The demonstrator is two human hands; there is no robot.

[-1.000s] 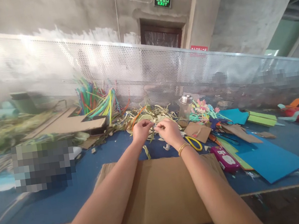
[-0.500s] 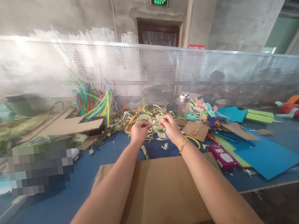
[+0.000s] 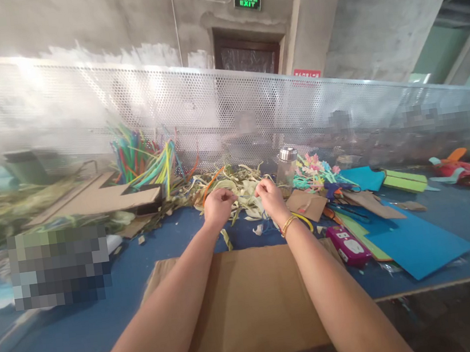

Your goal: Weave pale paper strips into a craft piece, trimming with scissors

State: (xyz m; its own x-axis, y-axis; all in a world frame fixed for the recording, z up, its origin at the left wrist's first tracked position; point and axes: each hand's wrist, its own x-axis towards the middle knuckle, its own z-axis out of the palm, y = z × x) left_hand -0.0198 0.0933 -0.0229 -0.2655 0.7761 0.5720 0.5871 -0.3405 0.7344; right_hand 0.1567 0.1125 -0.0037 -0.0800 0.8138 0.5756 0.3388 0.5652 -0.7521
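Both arms reach forward over a cardboard sheet (image 3: 252,306) at the table's front edge. My left hand (image 3: 219,207) is closed in a pinch, thumb against fingers; anything between them is too small to name. A short gap to its right, my right hand (image 3: 270,199), with a gold bracelet (image 3: 288,225) at the wrist, pinches in the same way. Its fingertips also show nothing I can make out. Just behind and between the hands lies a heap of dried leaves and pale scraps (image 3: 248,191).
Colourful pipe cleaners (image 3: 137,157) stand at the back left by a cut cardboard piece (image 3: 103,199). A glass bottle (image 3: 287,164), pastel paper flowers (image 3: 314,166), a purple package (image 3: 349,246) and blue sheets (image 3: 421,246) lie to the right. Perforated metal panel (image 3: 204,110) runs behind.
The hands keep their pinched pose and have barely moved. The whole view has shifted slightly.
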